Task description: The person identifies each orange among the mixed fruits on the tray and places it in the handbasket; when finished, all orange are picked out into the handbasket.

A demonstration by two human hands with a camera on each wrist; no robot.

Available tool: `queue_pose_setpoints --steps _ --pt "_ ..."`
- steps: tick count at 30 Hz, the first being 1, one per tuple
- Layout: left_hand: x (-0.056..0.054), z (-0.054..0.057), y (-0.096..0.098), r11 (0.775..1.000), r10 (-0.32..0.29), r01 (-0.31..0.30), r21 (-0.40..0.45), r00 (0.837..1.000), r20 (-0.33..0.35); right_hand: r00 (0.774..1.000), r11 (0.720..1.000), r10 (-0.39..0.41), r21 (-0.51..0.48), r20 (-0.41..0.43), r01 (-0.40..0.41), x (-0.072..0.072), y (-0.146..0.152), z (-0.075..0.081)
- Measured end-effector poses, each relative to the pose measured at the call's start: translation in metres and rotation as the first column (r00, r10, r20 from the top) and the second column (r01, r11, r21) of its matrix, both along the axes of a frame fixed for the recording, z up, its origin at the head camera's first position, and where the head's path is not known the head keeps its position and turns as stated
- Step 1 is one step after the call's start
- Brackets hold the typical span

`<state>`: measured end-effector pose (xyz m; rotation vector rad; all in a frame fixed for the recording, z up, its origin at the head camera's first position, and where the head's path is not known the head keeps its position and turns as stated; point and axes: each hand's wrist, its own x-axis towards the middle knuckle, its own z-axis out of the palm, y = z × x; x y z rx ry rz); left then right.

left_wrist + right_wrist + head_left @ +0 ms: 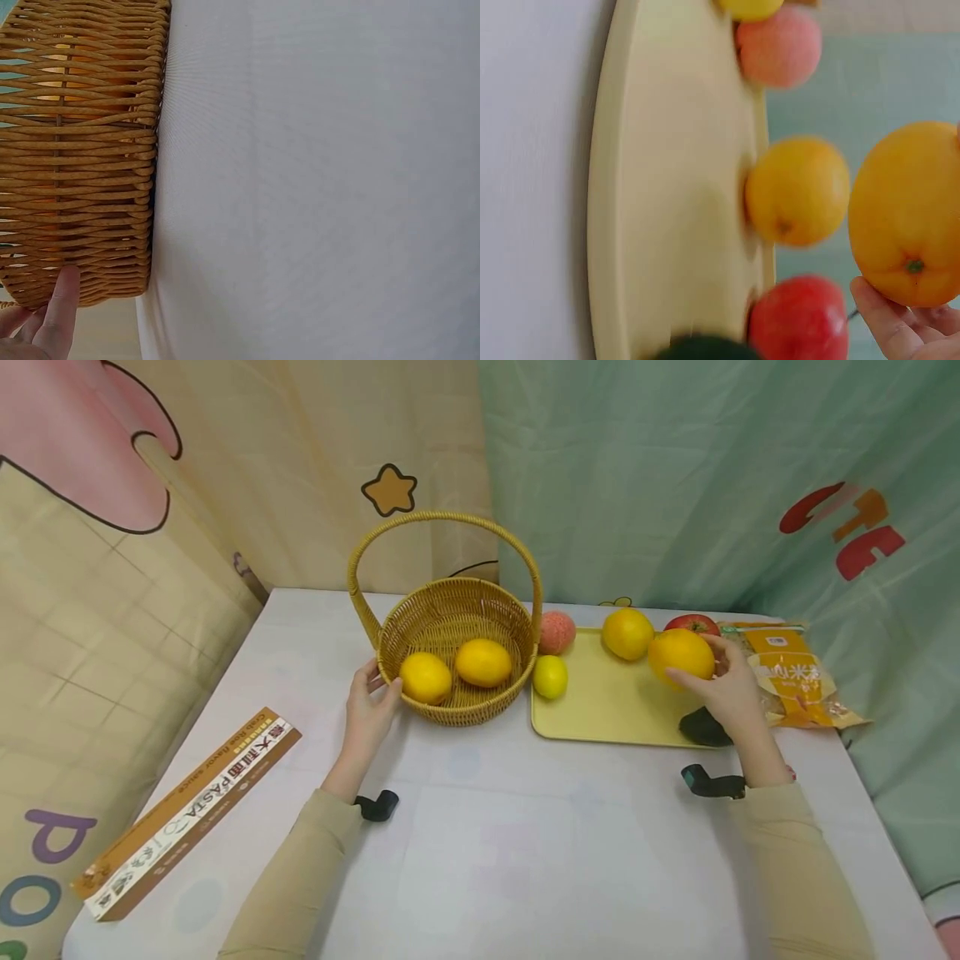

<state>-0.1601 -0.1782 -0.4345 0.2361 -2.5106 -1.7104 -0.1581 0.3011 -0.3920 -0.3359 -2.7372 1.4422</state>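
Observation:
A round wicker basket (pixel 465 714) with a tall arched handle stands at the back of the table, two yellow-orange fruits inside. My left hand (pixel 369 710) grips its left side at the rim. The left wrist view shows one finger (pixel 66 300) lying against the outer weave; the other fingertips are partly hidden. With fingers and thumb around it, my right hand (pixel 731 689) holds an orange (pixel 911 217) above a pale yellow tray (pixel 600 727). Another orange (pixel 627 634) and a red apple (pixel 801 319) sit at the tray's back edge.
A yellow-green fruit (pixel 551 677) and a pink textured ball-shaped fruit (pixel 557 633) are at the tray's left end. A dark green avocado-like item (pixel 703 727) lies front right. Right of it is a grain bag (pixel 795 677); a long pasta box (pixel 187 814) lies on the left.

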Motion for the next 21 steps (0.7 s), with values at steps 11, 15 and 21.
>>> queue_pose_setpoints --steps 11,15,21 --pt "-0.002 -0.002 0.000 1.000 0.005 -0.005 -0.002 1.000 0.002 0.988 0.952 0.147 -0.265 -0.040 -0.152 -0.003 -0.074 0.011" --pt "-0.002 -0.002 0.000 1.000 0.005 -0.005 0.003 1.000 0.004 0.977 0.920 0.207 -0.332 -0.043 -0.210 -0.009 -0.103 0.014" --pt "-0.002 -0.003 -0.001 1.000 0.008 -0.009 -0.008 1.000 -0.003 0.951 0.871 0.286 -0.382 -0.118 -0.309 -0.019 -0.148 0.015"
